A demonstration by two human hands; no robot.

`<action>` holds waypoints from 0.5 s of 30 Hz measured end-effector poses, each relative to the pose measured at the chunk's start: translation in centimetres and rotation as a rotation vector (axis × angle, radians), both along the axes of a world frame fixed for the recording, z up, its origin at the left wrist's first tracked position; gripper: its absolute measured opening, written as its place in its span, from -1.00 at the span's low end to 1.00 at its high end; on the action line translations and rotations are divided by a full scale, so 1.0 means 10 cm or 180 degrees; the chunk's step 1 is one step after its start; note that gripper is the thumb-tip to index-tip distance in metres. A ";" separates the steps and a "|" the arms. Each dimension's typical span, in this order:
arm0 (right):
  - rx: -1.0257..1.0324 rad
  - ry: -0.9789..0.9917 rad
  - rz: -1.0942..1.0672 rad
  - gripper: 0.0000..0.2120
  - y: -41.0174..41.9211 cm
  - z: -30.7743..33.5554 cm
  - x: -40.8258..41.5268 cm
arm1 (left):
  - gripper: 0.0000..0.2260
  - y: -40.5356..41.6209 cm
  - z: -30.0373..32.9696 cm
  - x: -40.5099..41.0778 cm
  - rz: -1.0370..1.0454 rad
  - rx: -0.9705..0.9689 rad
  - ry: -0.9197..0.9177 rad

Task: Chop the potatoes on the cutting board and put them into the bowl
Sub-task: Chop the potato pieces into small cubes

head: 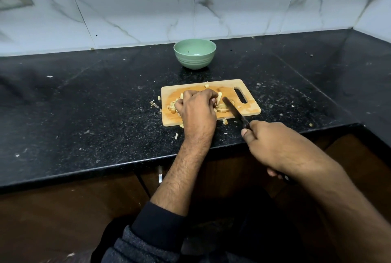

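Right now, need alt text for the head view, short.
A person's left hand holds potato pieces down on a wooden cutting board while the right hand grips a knife angled over them. A green bowl sits behind the board on a black countertop; a few pieces lie off the board.

Potato pieces (222, 108) partly under the left hand (195, 107); knife (236, 112) handle inside the right hand (273, 146).

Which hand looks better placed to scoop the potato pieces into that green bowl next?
Probably the left hand: it already rests curled over the potato pieces, while the right hand grips the knife.
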State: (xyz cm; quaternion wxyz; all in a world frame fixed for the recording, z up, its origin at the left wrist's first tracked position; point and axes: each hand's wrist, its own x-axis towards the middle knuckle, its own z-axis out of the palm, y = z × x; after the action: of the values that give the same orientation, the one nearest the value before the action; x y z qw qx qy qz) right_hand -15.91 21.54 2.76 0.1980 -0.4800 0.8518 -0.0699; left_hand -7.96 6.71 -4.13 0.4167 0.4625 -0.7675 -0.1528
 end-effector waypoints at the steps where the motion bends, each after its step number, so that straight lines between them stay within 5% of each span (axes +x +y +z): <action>1: -0.0078 -0.0046 -0.0040 -0.71 0.04 0.03 -0.02 | -0.84 0.00 0.00 0.00 0.0008 -0.0013 0.0061; 15: -0.1158 0.0575 -0.0336 -0.71 0.00 -0.30 -0.21 | -0.94 0.05 0.03 0.03 -0.0240 -0.0318 0.0487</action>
State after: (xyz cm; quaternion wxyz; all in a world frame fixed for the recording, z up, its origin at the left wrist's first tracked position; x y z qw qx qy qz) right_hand -18.04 21.53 -0.25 0.0270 -0.4668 0.8634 -0.1895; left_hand -7.70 7.16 -3.85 0.4906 0.3989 -0.7570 -0.1648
